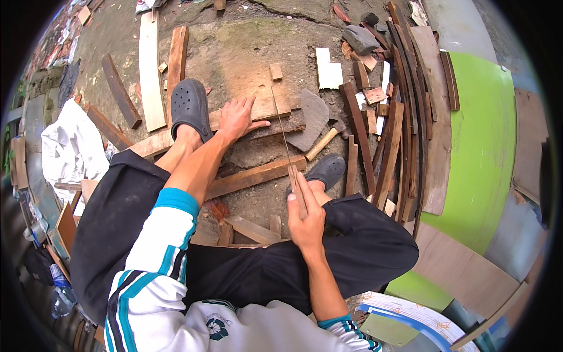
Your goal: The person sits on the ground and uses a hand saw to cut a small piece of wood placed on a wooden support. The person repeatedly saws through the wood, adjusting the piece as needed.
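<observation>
My right hand (306, 218) is wrapped round the wooden handle of a handsaw (283, 130). Its thin blade points away from me and crosses a light wooden plank (158, 142) close to the plank's right end. On top of that plank lies my left hand (236, 119), fingers stretched out and thumb pointing toward the blade. My left foot, in a dark clog (190, 107), rests on the plank too. Just beyond the blade's tip sits a small wood block (275, 71). Below the plank's right end, another board (275, 132) shows in part.
A hammer (327, 139) lies beside a flat grey stone (309, 120), near my right clog (326, 171). A beam (252, 178) crosses the ground between my legs. Long dark strips (404, 117) are piled at right, by a green panel (478, 152). White cloth (73, 146) lies left.
</observation>
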Available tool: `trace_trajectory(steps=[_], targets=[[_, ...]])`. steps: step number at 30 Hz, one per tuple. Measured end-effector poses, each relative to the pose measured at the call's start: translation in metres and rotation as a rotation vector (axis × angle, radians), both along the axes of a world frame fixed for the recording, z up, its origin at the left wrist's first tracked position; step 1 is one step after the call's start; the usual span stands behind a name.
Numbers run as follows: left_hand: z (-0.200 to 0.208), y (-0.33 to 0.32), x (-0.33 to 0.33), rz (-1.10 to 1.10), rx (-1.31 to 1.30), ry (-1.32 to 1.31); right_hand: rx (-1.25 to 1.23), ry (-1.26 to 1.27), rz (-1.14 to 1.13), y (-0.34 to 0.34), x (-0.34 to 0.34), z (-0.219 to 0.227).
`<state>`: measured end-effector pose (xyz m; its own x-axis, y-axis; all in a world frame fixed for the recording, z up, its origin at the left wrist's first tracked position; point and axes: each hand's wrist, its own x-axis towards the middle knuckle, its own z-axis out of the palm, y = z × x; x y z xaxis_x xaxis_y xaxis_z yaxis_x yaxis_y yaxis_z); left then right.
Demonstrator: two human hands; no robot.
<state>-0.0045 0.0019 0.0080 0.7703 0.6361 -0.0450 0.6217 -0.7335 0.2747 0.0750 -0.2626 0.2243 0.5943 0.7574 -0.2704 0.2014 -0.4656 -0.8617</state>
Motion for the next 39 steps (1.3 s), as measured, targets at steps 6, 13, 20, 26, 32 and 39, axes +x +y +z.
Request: trace_trajectory(steps=[6,13,20,26,32,39], targets=[[0.004,0.007,0.007,-0.007,-0.053,0.049,0.126,-0.099,-0.009,-0.006,-0.013,-0.052],[0.016,0.015,0.016,0.000,-0.140,0.147,0.212,0.032,-0.118,0.029,0.002,-0.074],[0.008,0.012,0.009,0.004,-0.150,0.140,0.045,0.085,-0.127,0.029,0.000,-0.060],[0.003,0.009,-0.007,0.061,-0.136,0.330,0.102,0.049,-0.147,0.026,-0.002,-0.064],[0.004,-0.019,-0.014,-0.009,-0.079,0.364,0.055,0.055,-0.131,0.004,0.001,-0.051],[0.007,-0.012,-0.017,-0.002,-0.112,0.432,0.149,0.067,-0.143,-0.022,-0.009,-0.083]])
